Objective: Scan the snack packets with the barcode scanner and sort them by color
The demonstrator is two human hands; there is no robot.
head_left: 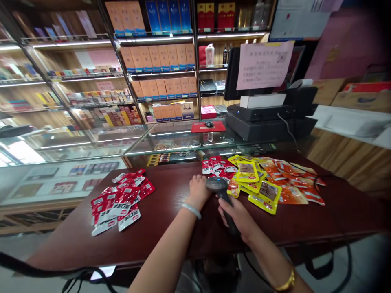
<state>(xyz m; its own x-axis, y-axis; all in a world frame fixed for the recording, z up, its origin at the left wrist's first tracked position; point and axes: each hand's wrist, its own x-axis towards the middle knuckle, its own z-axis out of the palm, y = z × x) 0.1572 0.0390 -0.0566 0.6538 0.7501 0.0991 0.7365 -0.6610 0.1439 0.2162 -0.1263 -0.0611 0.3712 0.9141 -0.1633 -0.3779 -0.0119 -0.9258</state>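
My right hand (236, 215) grips the handle of a dark handheld barcode scanner (217, 185), whose head points toward the packets ahead. My left hand (198, 189) rests knuckles-up on the dark red table (171, 228), just left of the scanner head, fingers reaching toward the near edge of a mixed pile of red, yellow and orange snack packets (262, 183); whether it holds one is hidden. A separate heap of red-and-white packets (120, 199) lies to the left, apart from both hands.
A black register with monitor and receipt printer (269, 110) stands on the glass counter (171, 140) behind the table, with a red mouse pad (208, 127). Shelves of boxed goods (159, 57) fill the back wall. Cables (320, 260) hang at the table's front.
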